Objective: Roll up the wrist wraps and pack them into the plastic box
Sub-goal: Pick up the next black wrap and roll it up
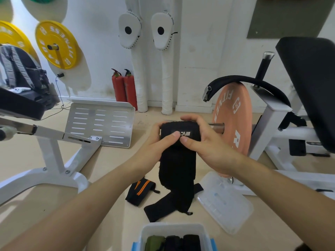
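Between both hands' fingers, black wrist wrap

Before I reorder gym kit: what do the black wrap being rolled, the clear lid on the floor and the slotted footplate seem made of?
Black fuzzy wrist wrap: soft matte textile, probably elastic weave; napped surface, limp drape.
Clear rectangular lid: translucent moulded plastic, glossy; floor shows through.
Slotted pale footplate: thin rigid metal, satin finish; cut slots and screws, painted or bare unclear.

A white wall carries yellow weight plates and white focus pads, with two red fire extinguishers on the beige floor.
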The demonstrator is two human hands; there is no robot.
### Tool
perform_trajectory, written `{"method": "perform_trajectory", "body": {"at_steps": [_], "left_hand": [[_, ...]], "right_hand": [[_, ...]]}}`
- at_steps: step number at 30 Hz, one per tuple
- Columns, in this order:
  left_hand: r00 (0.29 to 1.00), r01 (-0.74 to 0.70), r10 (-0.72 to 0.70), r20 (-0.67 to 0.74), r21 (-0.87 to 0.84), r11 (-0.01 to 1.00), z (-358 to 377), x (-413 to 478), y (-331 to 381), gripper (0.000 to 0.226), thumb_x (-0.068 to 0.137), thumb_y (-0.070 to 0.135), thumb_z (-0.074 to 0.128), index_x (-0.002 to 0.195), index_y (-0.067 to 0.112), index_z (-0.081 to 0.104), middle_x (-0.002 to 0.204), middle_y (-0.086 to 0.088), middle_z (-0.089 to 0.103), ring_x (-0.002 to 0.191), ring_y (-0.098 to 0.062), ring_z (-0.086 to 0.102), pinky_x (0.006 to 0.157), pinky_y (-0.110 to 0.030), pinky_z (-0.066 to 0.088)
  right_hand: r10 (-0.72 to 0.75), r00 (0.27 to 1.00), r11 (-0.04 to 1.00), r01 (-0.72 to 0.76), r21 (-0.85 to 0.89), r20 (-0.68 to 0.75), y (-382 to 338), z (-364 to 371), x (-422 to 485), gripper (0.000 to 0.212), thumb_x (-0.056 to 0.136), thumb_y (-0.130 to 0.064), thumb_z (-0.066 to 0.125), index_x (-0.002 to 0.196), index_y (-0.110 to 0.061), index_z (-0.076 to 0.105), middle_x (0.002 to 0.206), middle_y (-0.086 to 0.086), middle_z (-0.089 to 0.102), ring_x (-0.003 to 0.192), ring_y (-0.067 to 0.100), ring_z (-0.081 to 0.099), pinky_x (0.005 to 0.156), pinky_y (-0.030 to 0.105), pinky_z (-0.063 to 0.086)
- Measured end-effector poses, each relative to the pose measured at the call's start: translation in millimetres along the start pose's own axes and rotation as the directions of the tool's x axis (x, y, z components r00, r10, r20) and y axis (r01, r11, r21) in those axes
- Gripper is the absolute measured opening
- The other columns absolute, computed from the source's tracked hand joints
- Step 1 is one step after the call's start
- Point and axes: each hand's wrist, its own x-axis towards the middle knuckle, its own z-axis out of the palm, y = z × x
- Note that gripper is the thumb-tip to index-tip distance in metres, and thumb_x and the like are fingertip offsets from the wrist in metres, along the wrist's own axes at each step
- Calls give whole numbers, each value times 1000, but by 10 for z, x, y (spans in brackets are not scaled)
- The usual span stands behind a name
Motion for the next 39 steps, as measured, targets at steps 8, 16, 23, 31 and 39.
{"method": "perform_trajectory", "body": {"at_steps": [8, 16, 23, 31, 39], "left_hand": [[999, -47, 47, -12, -41, 998, 25, -4, -1, 37, 103, 22, 55, 138, 18, 42, 126, -9, 63, 100, -9, 71, 72, -22, 58], [984, -177, 177, 8, -17, 984, -57, -11, 8, 47, 96, 7, 65, 135, 24, 45, 122, -7, 61, 104, -17, 71, 77, -30, 61], [955, -295, 295, 26, 155, 943, -71, -5, -47, 50, 97, 4, 66, 134, 26, 41, 120, 0, 57, 109, -10, 65, 83, -28, 59], [955, -295, 283, 86, 203, 934, -7, -29, -80, 51, 103, 5, 56, 141, 25, 28, 124, 3, 52, 110, -4, 61, 90, -30, 56], [978, -207, 208, -2, 118, 971, -86, -3, -39, 53, 87, 19, 79, 131, 35, 53, 113, 11, 65, 110, -11, 66, 87, -29, 60]], "right_hand": [[36, 997, 993, -28, -112, 66, 10, 8, -2, 57, 92, -29, 67, 139, -37, 36, 141, 5, 43, 127, 19, 55, 103, 36, 54], [104, 994, 986, -100, 132, -19, -38, -68, 31, 43, 93, -33, 62, 135, -32, 54, 135, 6, 59, 122, 27, 62, 91, 55, 58], [127, 992, 958, -116, 264, -25, -34, -43, 40, 38, 94, -24, 63, 131, -18, 57, 128, 14, 66, 114, 29, 67, 84, 41, 59], [103, 995, 891, -100, 442, 18, -6, 87, 23, 36, 100, -24, 54, 134, -13, 51, 134, 22, 60, 125, 37, 61, 104, 52, 51], [40, 999, 939, -33, 341, -13, 2, -13, 32, 35, 96, -8, 60, 131, -11, 56, 131, 26, 58, 122, 41, 61, 94, 47, 57]]}}
